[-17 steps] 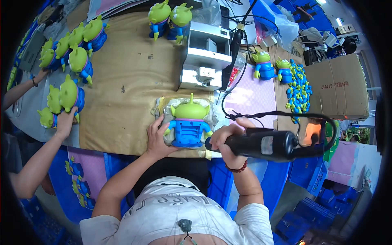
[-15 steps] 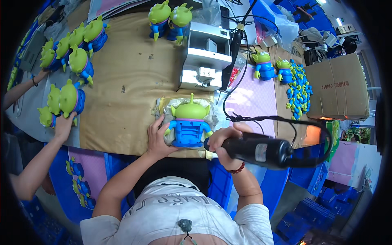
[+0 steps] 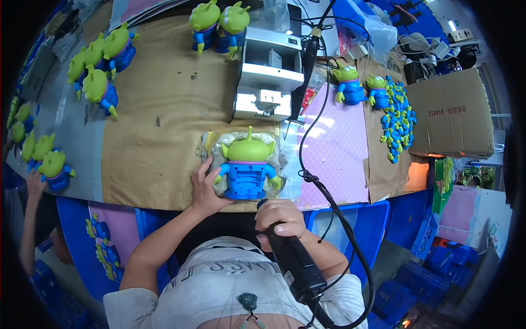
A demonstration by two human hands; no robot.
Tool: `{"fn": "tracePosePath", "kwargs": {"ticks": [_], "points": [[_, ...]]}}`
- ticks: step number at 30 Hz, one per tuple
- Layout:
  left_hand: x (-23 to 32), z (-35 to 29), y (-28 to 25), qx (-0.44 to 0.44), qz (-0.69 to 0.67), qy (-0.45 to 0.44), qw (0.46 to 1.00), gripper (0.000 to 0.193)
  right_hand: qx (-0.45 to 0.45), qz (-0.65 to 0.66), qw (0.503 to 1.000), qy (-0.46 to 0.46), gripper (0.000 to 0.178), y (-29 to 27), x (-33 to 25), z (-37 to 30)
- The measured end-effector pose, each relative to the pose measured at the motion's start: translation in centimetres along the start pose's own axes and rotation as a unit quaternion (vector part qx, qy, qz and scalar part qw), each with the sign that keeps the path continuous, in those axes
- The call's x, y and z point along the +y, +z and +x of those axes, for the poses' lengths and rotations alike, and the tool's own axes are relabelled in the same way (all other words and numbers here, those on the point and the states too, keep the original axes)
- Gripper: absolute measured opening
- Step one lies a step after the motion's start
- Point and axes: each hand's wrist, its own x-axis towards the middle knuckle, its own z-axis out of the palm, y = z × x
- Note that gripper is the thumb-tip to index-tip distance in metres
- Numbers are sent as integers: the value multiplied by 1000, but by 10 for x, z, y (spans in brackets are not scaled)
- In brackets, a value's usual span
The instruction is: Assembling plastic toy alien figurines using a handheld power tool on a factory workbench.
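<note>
A green-and-blue toy figure [image 3: 247,174] lies in a padded cradle [image 3: 215,141] at the table's front edge, its slotted blue back facing up. Around its lower left corner curls my left hand [image 3: 207,189], thumb along the bottom and fingers by the toy's arm. My right hand [image 3: 280,218] is wrapped round a black corded electric screwdriver [image 3: 296,266]. The tool's tip end points up toward the toy's lower edge, apart from it, while its body slants down toward my right sleeve.
Behind the cradle stands a grey-white metal device [image 3: 268,77]. A black cable [image 3: 337,211] hangs across the right side. Several more toy figures [image 3: 101,90] stand at the left, where another person's hand [image 3: 35,183] touches one. Small toy parts [image 3: 397,120] lie by a cardboard box [image 3: 452,115].
My right hand has drawn the screwdriver back from the toy, swinging its body downward toward me. My left hand stays by the toy. The other person has shifted several figures farther left.
</note>
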Motion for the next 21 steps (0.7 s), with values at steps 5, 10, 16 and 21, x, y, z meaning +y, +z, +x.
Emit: {"fn": "tracePosePath", "kwargs": {"ticks": [5, 10, 16, 21], "points": [[1, 0, -1, -3, 0, -4, 1000, 100, -19, -20, 1000, -6, 52, 3, 1, -4], [0, 0, 0, -1, 0, -4, 1000, 101, -33, -46, 998, -10, 69, 2, -1, 4], [-2, -2, -3, -3, -4, -11, 1000, 101, -5, 24, 998, 62, 74, -10, -6, 24], [0, -2, -5, -3, 5, -17, 1000, 99, 106, -17, 989, 100, 81, -52, 19, 80]]}}
